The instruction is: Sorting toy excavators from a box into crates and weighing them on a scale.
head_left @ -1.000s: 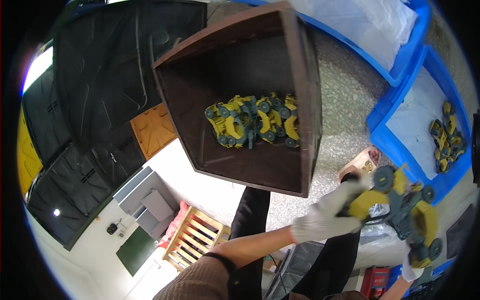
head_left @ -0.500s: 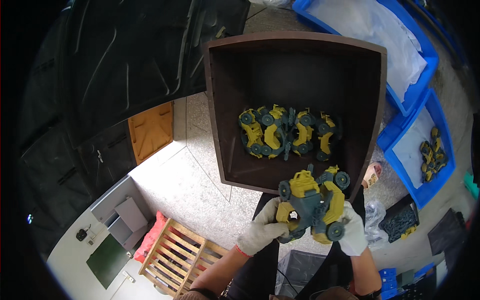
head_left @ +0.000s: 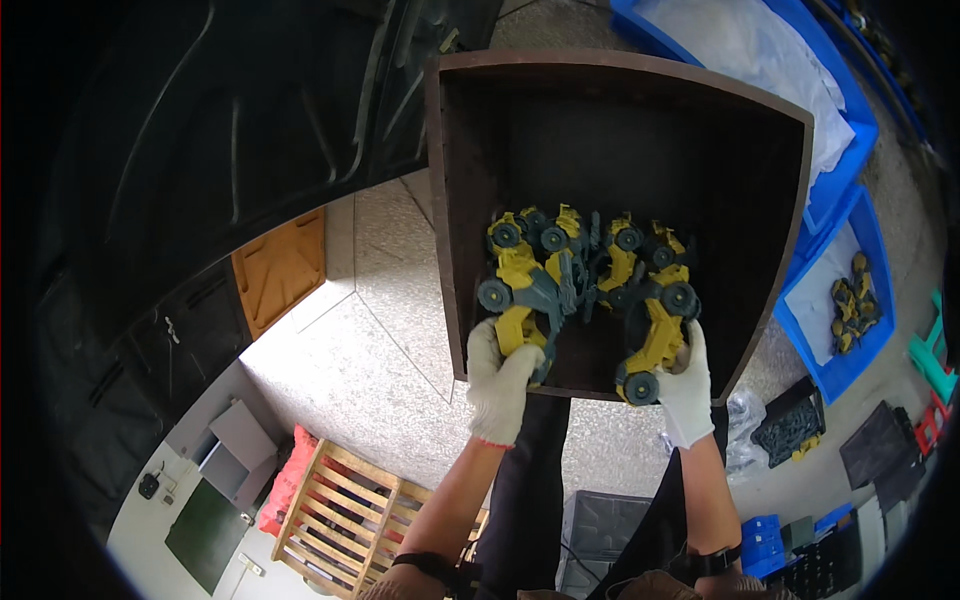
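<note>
A dark brown box stands open in front of me, with several yellow and dark grey toy vehicles standing in a row inside. White gloves cover both my hands. My left hand grips one yellow-and-grey toy vehicle, fingers closed round its near end. In my right hand is a second toy vehicle of the same kind, held by its outer side. Both are at the near part of the box, apart from each other, partly covering the toys behind. Whether they touch the box floor I cannot tell.
Blue bins lined with white sheeting stand at the right, one holding more toys. A black tray of dark parts lies nearer. Left are a wooden slatted frame and an orange panel; a large black surface fills the upper left.
Both hands have moved forward from the near edge into the box, carrying the toy vehicles. The two vehicles, close together before, are now apart. The view has shifted slightly.
</note>
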`<action>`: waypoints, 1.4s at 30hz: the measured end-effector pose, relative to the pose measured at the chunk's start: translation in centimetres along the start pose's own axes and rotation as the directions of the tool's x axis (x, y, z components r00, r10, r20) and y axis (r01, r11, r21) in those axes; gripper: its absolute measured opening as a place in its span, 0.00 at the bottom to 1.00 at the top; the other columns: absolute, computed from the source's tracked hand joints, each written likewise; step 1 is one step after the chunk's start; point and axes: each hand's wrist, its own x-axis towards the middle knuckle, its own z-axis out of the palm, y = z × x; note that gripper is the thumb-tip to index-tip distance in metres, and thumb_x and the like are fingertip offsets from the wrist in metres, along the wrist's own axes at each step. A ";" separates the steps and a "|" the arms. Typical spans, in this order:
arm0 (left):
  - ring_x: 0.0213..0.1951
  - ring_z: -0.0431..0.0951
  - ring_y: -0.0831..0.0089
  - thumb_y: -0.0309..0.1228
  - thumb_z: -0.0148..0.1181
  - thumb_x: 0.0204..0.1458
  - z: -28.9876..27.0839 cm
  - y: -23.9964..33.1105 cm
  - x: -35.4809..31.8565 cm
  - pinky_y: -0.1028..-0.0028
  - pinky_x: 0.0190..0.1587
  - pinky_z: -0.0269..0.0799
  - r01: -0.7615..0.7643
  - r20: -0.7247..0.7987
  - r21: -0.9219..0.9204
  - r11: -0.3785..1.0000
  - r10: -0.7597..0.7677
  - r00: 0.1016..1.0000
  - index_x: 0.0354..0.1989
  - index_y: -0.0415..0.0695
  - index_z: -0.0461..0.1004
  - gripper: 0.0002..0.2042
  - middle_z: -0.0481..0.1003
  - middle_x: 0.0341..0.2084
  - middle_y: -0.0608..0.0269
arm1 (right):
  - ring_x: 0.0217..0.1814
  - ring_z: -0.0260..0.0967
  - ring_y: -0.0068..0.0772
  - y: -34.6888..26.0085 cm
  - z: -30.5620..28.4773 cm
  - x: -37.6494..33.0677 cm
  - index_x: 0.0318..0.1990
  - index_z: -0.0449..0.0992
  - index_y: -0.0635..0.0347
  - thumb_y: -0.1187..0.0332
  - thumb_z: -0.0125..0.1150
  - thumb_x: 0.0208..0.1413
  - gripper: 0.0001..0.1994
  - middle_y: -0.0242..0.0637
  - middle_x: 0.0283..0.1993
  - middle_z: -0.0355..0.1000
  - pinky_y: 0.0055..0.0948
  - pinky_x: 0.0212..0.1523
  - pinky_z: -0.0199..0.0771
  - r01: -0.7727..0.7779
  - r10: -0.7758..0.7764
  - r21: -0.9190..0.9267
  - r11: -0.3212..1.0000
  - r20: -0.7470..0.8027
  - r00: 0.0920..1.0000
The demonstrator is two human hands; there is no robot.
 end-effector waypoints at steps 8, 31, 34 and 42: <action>0.44 0.76 0.72 0.26 0.61 0.50 0.5 -1.7 4.7 0.74 0.49 0.71 -0.068 -0.281 0.280 0.957 0.149 0.948 0.57 0.31 0.67 0.24 0.76 0.44 0.57 | 0.57 0.75 0.54 1.7 4.0 2.9 0.75 0.46 0.60 0.85 0.56 0.51 0.43 0.57 0.58 0.72 0.36 0.57 0.73 0.157 -0.191 -0.479 0.864 -0.023 0.981; 0.57 0.72 0.47 0.37 0.57 0.55 2.0 -0.5 4.7 0.59 0.60 0.65 0.135 -0.229 0.769 0.625 0.072 0.971 0.63 0.38 0.64 0.28 0.72 0.56 0.42 | 0.51 0.66 0.58 5.0 10.5 5.4 0.71 0.50 0.68 0.79 0.68 0.47 0.44 0.53 0.51 0.69 0.45 0.52 0.71 0.520 -0.484 -0.606 0.602 0.241 0.841; 0.60 0.67 0.41 0.36 0.60 0.53 1.2 -1.9 3.1 0.57 0.63 0.62 0.012 -0.185 0.865 0.502 0.295 0.937 0.66 0.39 0.61 0.31 0.66 0.60 0.37 | 0.47 0.68 0.51 5.0 11.4 5.7 0.71 0.51 0.67 0.76 0.72 0.46 0.45 0.50 0.50 0.70 0.40 0.50 0.73 0.532 -0.527 -0.527 0.663 0.177 0.831; 0.61 0.64 0.43 0.32 0.64 0.48 1.3 -0.9 3.6 0.55 0.63 0.62 -0.203 0.108 0.950 0.238 0.358 0.927 0.63 0.43 0.66 0.31 0.61 0.63 0.40 | 0.30 0.62 0.18 4.4 10.8 5.9 0.75 0.48 0.60 0.77 0.77 0.41 0.53 0.31 0.37 0.66 0.20 0.35 0.71 0.133 -0.106 -0.136 0.982 0.185 0.977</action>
